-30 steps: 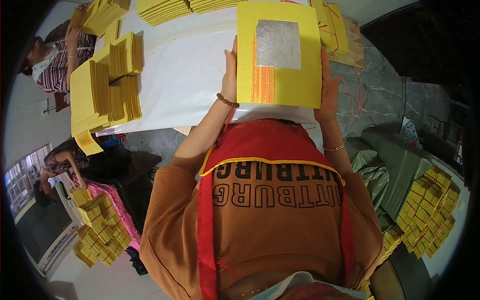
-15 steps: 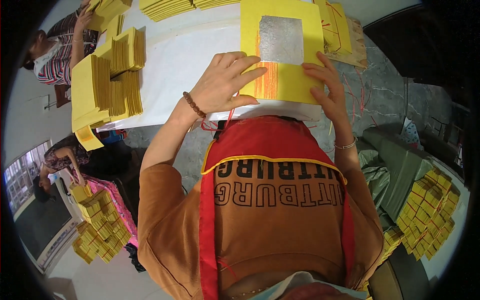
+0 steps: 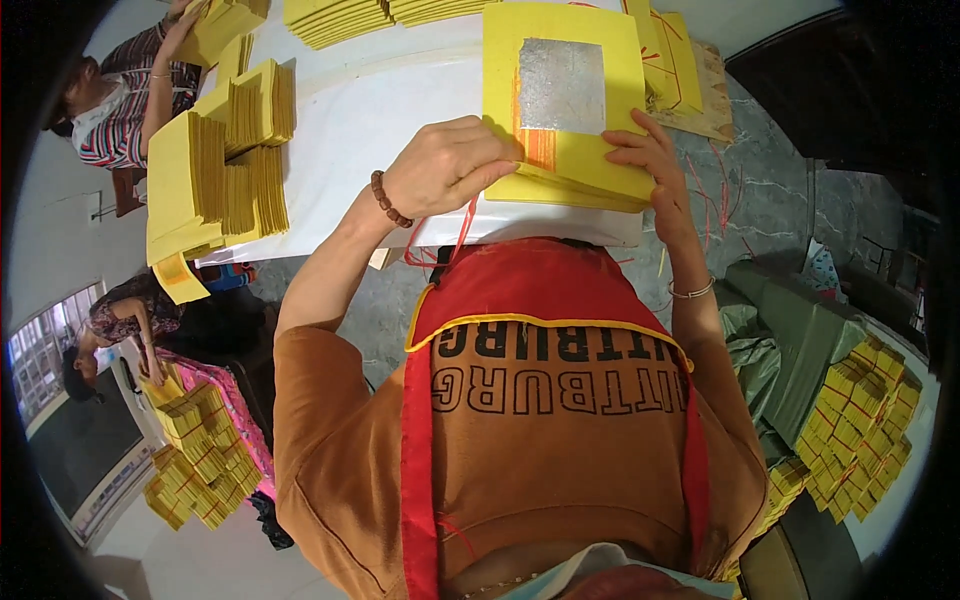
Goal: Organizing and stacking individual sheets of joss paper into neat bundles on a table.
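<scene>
In front of me on the white-covered table [image 3: 345, 110] lies a stack of yellow paper sheets [image 3: 625, 70]. A silver square [image 3: 562, 85] and an orange strip [image 3: 541, 150] mark its top sheet. My left hand [image 3: 450, 172] pinches the stack's near left edge between thumb and curled fingers, and the paper's near edge lifts slightly there. How many sheets it holds, I cannot tell. My right hand [image 3: 650, 170] rests along the stack's right edge, fingers stretched out over the top. Red string [image 3: 466, 228] hangs below my left hand at the table's edge.
Several yellow paper bundles [image 3: 190, 180] stand at the table's left, with more stacks [image 3: 335, 18] along its far side. Red-tied bundles [image 3: 675, 65] sit on a wooden board at the right. Two people work at left, one [image 3: 135, 95] by the table. Tied bundles [image 3: 860, 425] are piled lower right.
My left hand has gone from spread flat on the sheet to a pinch at its edge, and the near edge has risen. My right hand stays about where it was.
</scene>
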A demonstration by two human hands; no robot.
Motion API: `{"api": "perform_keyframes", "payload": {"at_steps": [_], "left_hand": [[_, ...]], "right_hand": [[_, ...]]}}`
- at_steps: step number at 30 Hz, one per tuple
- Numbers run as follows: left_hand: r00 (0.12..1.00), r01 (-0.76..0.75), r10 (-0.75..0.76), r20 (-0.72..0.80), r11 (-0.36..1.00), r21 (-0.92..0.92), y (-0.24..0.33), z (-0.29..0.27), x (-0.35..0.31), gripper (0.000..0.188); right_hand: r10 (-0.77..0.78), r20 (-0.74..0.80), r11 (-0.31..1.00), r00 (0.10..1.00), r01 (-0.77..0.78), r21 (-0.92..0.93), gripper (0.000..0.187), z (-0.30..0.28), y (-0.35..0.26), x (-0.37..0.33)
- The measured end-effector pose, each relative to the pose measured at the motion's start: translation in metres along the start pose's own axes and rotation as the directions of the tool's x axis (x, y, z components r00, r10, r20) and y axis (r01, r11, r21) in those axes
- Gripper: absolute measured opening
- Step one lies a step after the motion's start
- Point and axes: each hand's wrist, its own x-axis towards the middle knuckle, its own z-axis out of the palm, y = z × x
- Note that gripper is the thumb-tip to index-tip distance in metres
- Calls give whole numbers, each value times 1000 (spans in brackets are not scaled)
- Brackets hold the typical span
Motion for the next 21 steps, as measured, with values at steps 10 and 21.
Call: {"api": "perform_keyframes", "payload": {"at_steps": [10,21], "left_hand": [[962,259,-218,163,919,-297,-11,-1,6,13],[869,484,-346,353,742,-465,-19,-6,13,10]], "right_hand": [[44,-32,999,998,-44,18,77,2,0,1],[74,-29,994,997,-72,84,81,3,3,0]]}}
